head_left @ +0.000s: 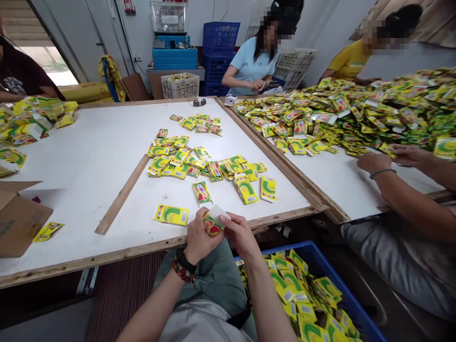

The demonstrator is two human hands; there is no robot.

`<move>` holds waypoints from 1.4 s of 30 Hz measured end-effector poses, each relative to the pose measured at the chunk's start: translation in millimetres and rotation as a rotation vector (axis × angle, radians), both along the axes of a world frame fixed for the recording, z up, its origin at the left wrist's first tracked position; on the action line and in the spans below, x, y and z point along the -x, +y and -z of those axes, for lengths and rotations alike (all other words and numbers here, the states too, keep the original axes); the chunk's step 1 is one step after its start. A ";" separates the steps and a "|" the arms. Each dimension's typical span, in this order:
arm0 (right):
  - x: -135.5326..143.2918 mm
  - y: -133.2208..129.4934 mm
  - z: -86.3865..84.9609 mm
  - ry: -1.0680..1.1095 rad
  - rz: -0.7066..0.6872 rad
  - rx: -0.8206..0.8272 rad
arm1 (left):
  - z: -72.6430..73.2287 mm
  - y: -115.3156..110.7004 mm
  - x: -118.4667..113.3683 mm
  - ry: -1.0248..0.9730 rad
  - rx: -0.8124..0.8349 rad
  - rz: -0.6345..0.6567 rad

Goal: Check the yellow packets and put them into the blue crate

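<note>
Just in front of the table's near edge, my left hand (200, 237) grips a small yellow-and-green box (213, 224) with a red print. My right hand (241, 232) pinches the box's white end flap between thumb and fingers. Near my hands on the white table (124, 242) lie a flat yellow box (171, 215), a green-faced box (202, 193) and two more yellow boxes (245, 188) to the right. Farther back is a loose heap of the same boxes (178, 159).
A blue crate (313, 249) full of yellow packets stands by my right leg. Wooden strips (123, 197) edge and divide the table. A large packet pile (374, 111) covers the right table, where other people work. A cardboard box (23, 218) and sunglasses (199, 102) are on my table.
</note>
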State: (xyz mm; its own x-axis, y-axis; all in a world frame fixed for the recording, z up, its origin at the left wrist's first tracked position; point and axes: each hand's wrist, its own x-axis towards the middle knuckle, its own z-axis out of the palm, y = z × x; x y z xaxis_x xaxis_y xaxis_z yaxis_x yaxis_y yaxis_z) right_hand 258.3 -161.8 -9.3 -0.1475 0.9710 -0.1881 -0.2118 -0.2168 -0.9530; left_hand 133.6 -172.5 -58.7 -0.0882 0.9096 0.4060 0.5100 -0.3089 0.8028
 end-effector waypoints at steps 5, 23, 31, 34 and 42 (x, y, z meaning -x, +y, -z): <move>12.7 -1.5 7.1 0.087 0.022 0.014 | 3.5 0.5 2.6 -0.044 -0.132 0.069; 27.7 -16.1 -1.7 -0.594 0.132 -0.465 | 14.8 -0.3 2.3 -0.017 -0.022 0.081; 24.0 -15.3 -6.2 -0.581 -0.100 -0.533 | 9.3 2.9 4.5 -0.092 0.000 0.043; 25.3 -14.4 -2.2 -0.579 -0.081 -0.572 | 9.3 3.0 3.9 -0.107 -0.007 0.054; -5.8 -37.3 2.6 -0.804 -0.015 -0.579 | -16.1 5.2 34.3 0.161 -0.042 0.314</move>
